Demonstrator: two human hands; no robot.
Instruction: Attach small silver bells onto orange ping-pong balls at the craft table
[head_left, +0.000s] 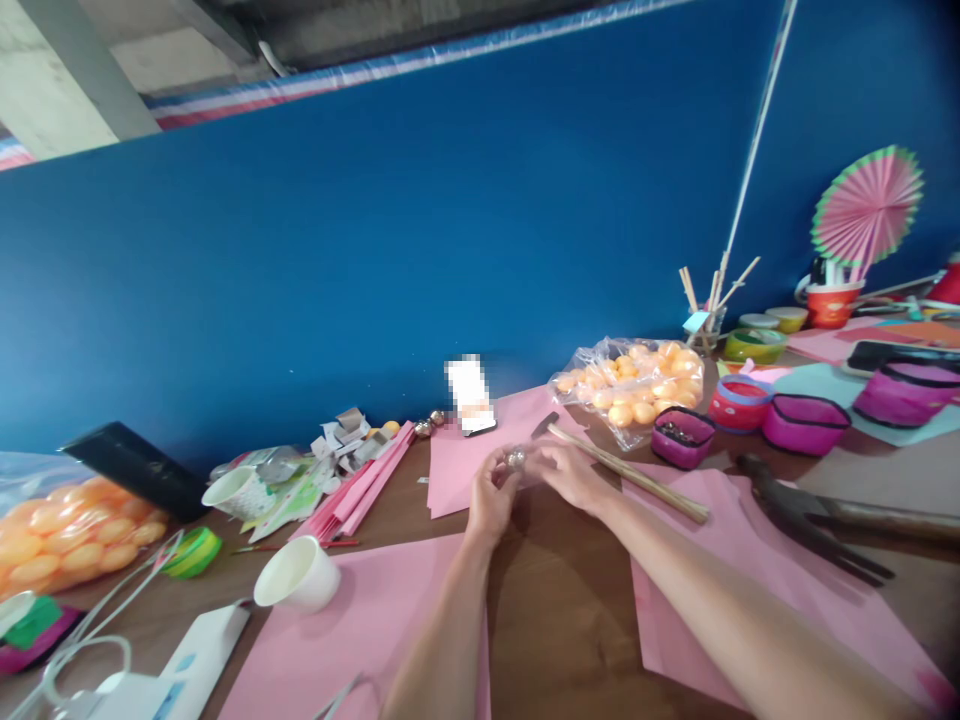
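Observation:
My left hand (491, 498) is raised over the middle of the brown table, its thumb and fingers closed on a small shiny metallic ball (516, 458), which looks like a jingle bell. Just to the right, my right hand (568, 474) has its fingers drawn together near the ball; what is between them, if anything, is too small to make out. Behind my hands lies a pink paper sheet (450, 480). Close by my right hand is a small hammer (630, 472) with a wooden handle. More shiny metallic balls (424, 429) sit beside the phone (474, 400).
A claw hammer (795, 510) rests on pink paper at right. Bagged orange balls (637, 380) and purple containers (806, 424) stand behind it. To the left are folded pink strips (364, 490), a paper cup (298, 575) and a white power strip (195, 655). A blue partition (375, 250) closes the back.

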